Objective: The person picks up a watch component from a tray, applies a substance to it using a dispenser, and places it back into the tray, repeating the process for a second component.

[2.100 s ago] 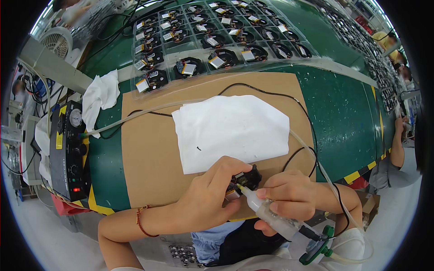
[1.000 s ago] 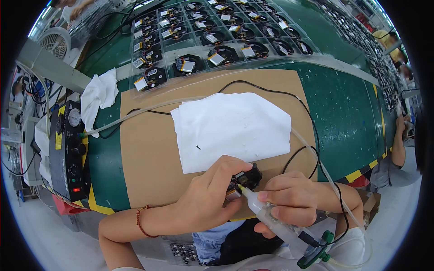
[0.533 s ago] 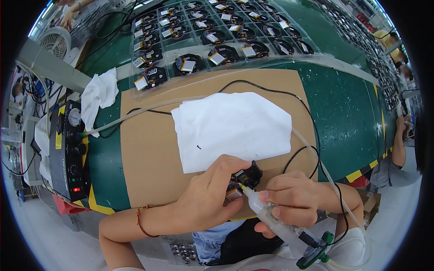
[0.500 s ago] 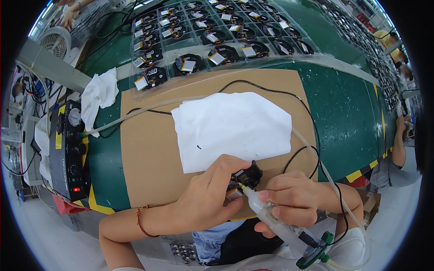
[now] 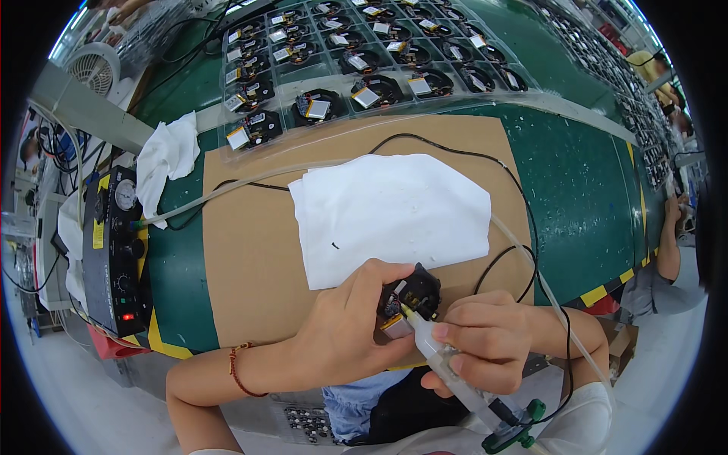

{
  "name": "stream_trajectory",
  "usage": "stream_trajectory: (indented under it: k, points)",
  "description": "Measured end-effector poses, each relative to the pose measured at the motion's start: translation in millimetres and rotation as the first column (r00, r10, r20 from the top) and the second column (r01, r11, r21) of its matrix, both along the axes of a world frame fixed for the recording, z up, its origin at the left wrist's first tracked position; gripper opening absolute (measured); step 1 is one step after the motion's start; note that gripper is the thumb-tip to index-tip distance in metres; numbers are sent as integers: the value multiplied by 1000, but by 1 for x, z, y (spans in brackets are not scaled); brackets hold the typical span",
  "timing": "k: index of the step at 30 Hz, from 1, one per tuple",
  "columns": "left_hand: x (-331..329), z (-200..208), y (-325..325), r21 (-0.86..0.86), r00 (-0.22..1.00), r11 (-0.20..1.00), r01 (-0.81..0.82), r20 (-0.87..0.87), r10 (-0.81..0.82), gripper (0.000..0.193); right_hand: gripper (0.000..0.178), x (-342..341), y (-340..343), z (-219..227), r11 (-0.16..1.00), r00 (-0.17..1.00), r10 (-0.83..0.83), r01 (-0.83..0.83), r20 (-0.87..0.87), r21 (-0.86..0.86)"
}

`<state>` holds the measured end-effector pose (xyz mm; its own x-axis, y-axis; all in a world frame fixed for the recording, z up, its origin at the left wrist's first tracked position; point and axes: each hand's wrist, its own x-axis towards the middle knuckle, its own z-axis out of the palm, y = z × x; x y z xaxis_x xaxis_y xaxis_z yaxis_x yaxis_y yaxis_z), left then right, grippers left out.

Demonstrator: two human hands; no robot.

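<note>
Between the thumb and fingers of my left hand [image 5: 353, 315] is a small round black electronic assembly [image 5: 419, 291], held over the near edge of the cardboard. A silvery battery with a yellow edge [image 5: 396, 327] shows on its lower side. My right hand [image 5: 485, 341] is wrapped around a translucent dispensing syringe [image 5: 462, 388] with a green cap clip [image 5: 513, 428] at its rear end. The syringe's yellowish tip [image 5: 407, 309] points into the assembly, at or very near its surface; contact is too small to tell. Just beyond my hands lies a folded white cloth [image 5: 394, 216].
A brown cardboard sheet [image 5: 250, 265] covers the green bench. Beyond it, a clear compartment tray [image 5: 296, 144] holds several similar assemblies. At left stand a black dispenser controller [image 5: 114, 258] with a gauge and a crumpled white cloth [image 5: 168, 161]. A black cable [image 5: 523, 197] and clear hose cross the bench.
The assembly has turned so that more of its round face shows. The rear of the syringe has swung a little to the left, with its tip staying at the assembly.
</note>
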<state>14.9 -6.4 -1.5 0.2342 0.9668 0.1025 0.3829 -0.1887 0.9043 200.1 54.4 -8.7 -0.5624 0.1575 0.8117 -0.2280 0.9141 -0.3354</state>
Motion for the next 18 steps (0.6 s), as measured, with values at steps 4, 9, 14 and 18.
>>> stream_trajectory:
  k: [4,9,14,18]
  points:
    - [-1,-1,1,-11,1000,1000,1,-2,-1,61,45,-1,-1,0,1000,1000,-8,8,2,27]
    - [0,-3,0,-23,1000,1000,-5,31,6,62,45,-1,-1,-2,998,1000,-1,0,2,55]
    - [-1,-4,0,-16,999,1000,-4,42,5,62,43,-1,-1,-4,998,1000,2,-2,-1,69]
    - [0,-2,1,-13,999,1000,1,39,0,62,43,-1,-1,-3,997,1000,-2,2,-1,75]
